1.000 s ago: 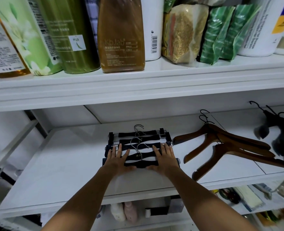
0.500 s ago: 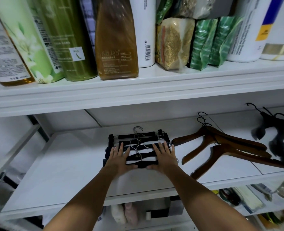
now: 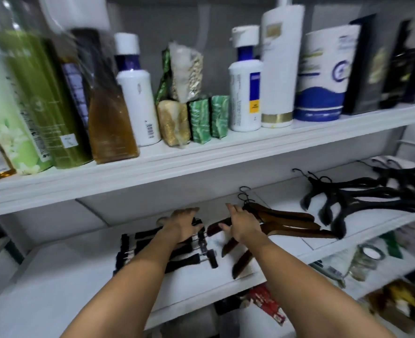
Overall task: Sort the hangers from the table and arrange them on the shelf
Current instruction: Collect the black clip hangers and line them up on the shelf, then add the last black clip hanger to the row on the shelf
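A stack of black clip hangers (image 3: pixel 196 258) lies on the white shelf board (image 3: pixel 62 276). My left hand (image 3: pixel 181 224) rests over the stack's far edge with fingers stretched forward. To the right lie brown wooden hangers (image 3: pixel 289 223), and my right hand (image 3: pixel 241 224) is spread open over their left ends, thumb out to the left. Black plastic hangers (image 3: pixel 362 196) lie further right on the same shelf. The frame is blurred, so I cannot tell whether my right hand touches the wood.
The upper shelf (image 3: pixel 201 157) carries bottles, green packets and a dark box close above my hands. Below the shelf's front edge sit a glass jar (image 3: pixel 364 262), a red packet (image 3: pixel 267 301) and other clutter.
The view swung up and to the right. Both hands lifted from the front of the black clip hangers; the left moved to their far edge, the right shifted onto the brown hangers.
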### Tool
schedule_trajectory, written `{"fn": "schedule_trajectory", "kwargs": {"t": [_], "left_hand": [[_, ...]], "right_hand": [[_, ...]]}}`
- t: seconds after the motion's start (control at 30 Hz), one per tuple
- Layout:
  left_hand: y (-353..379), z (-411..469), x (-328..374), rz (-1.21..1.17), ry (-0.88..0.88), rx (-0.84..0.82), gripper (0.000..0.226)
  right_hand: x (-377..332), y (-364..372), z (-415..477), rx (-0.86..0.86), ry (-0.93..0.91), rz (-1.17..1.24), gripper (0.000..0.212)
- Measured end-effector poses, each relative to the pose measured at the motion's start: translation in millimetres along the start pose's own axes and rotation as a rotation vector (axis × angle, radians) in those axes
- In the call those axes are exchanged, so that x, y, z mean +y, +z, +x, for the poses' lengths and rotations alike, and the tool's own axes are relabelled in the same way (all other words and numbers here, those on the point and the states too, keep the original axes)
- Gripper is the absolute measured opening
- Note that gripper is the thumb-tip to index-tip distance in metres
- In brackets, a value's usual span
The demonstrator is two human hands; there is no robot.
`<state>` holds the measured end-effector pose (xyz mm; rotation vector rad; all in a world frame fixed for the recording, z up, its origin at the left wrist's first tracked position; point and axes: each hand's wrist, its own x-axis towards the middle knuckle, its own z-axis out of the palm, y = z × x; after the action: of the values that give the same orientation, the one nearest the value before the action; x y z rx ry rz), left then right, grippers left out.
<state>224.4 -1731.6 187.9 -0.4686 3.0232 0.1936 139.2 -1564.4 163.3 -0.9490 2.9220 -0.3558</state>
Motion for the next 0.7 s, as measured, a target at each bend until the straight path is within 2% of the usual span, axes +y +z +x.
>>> {"fn": "schedule_trajectory", "kwargs": {"t": [0.17, 0.27, 0.57, 0.7], "left_hand": [[-34.5, 15.7, 105.3, -0.029, 0.229, 0.007, 0.057], [-43.4, 29.3, 152.0, -0.037, 0.292, 0.026, 0.061], [-43.5, 37.4, 393.2, -0.032, 0.678, 0.048, 0.063], [-42.5, 28.1, 492.2, 0.017, 0.859, 0.133, 0.066]], "right_hand": [[79.5, -52.9, -30.9, 0.133, 0.135, 0.025, 0.064], [115.9, -80.5, -47.4, 0.145, 0.204, -0.007, 0.064], [293.9, -167.4, -165.9, 0.335, 0.539, -0.118, 0.062], [362.5, -191.3, -221.9, 0.384, 0.680, -0.132, 0.063]]}}
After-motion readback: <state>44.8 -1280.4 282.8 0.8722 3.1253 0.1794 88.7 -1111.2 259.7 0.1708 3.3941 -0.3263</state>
